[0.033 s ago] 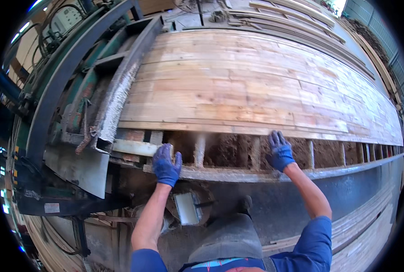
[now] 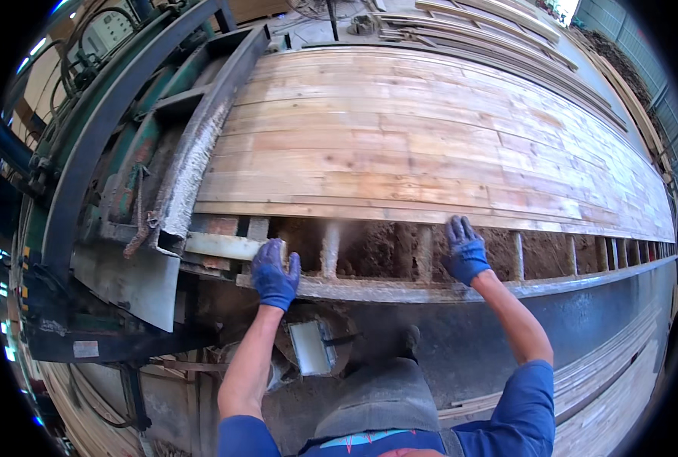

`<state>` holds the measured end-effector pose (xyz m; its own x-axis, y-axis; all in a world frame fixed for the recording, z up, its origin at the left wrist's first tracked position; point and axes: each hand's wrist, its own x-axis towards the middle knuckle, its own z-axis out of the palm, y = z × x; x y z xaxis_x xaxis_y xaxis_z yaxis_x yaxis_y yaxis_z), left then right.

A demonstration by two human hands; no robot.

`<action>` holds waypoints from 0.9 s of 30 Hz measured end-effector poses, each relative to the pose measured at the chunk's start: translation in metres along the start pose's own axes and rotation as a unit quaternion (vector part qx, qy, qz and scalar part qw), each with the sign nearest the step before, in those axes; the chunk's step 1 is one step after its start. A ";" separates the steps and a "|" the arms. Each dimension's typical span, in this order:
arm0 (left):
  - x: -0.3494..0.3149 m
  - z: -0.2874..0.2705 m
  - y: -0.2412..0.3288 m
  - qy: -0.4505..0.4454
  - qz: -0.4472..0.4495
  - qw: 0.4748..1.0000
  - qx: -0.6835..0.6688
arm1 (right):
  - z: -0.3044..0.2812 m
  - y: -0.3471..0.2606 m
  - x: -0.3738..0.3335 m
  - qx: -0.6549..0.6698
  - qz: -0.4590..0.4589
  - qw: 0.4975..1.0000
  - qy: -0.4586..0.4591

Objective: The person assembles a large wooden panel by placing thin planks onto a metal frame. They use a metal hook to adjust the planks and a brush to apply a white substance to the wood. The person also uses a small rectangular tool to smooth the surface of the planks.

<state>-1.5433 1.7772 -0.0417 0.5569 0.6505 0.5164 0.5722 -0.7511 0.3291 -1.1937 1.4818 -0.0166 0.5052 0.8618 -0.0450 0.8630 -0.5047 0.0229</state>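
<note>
A wide panel of joined pale wood strips [image 2: 354, 137] lies across a metal frame in front of me. At its near left corner my left hand [image 2: 275, 276], in a blue-purple glove, lies over the end of a whitish bar [image 2: 221, 245], thumb apart from the fingers. How firmly it touches the bar is hidden. My right hand [image 2: 465, 250], gloved alike, stretches its fingers to the panel's near edge, over the gap beside the frame's near rail [image 2: 384, 292]. Nothing shows in its grasp.
Short crossbars [image 2: 424, 255] span the gap, with brown sawdust-like material below. Left stands a green and dark metal machine with a crusted beam [image 2: 194, 167]. Long boards [image 2: 491, 46] lie beyond the panel; more lie at lower right. A white-lined container [image 2: 311, 349] sits below my left hand.
</note>
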 end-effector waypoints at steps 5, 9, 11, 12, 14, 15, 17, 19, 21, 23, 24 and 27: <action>0.004 0.002 0.005 -0.015 0.006 1.000 0.011 | 0.026 0.017 -0.006 0.029 -0.017 0.997 0.065; 0.002 0.003 0.005 -0.006 0.015 1.000 0.007 | -0.020 0.023 -0.023 0.131 -0.041 0.987 0.088; 0.005 0.003 0.009 -0.025 0.005 1.000 0.004 | -0.022 0.040 -0.030 0.245 -0.056 0.962 0.109; 0.004 0.002 0.010 -0.021 0.003 1.000 0.007 | -0.019 0.044 -0.042 0.245 -0.053 0.954 0.166; 0.003 0.003 0.008 -0.017 0.017 0.999 0.024 | -0.002 0.063 -0.059 0.508 0.121 0.849 0.079; 0.003 0.005 0.007 -0.014 0.029 0.999 0.030 | 0.014 0.076 -0.066 0.617 0.207 0.759 0.035; 0.008 0.007 0.013 -0.034 0.012 0.999 0.019 | 0.031 0.115 -0.064 0.720 0.290 0.631 0.014; 0.000 0.002 0.011 -0.044 -0.006 0.999 0.011 | 0.006 0.131 -0.057 0.793 0.362 0.489 -0.022; 0.003 0.007 0.011 -0.034 0.018 0.999 0.028 | 0.025 0.149 -0.046 0.839 0.343 0.422 -0.022; 0.001 0.007 0.007 -0.025 0.017 0.999 0.031 | 0.030 0.146 -0.030 0.837 0.361 0.411 0.011; 0.005 0.008 0.010 -0.028 0.017 0.999 0.026 | 0.044 0.155 -0.023 0.864 0.337 0.373 -0.012; 0.007 0.006 0.010 -0.030 0.013 0.999 0.030 | 0.067 0.143 0.004 0.810 0.446 0.364 0.112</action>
<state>-1.5305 1.7748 -0.0394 0.6056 0.6382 0.4753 0.5912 -0.7606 0.2680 -1.0681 1.4099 -0.0800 0.7262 0.2089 -0.6550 -0.6873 0.2001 -0.6982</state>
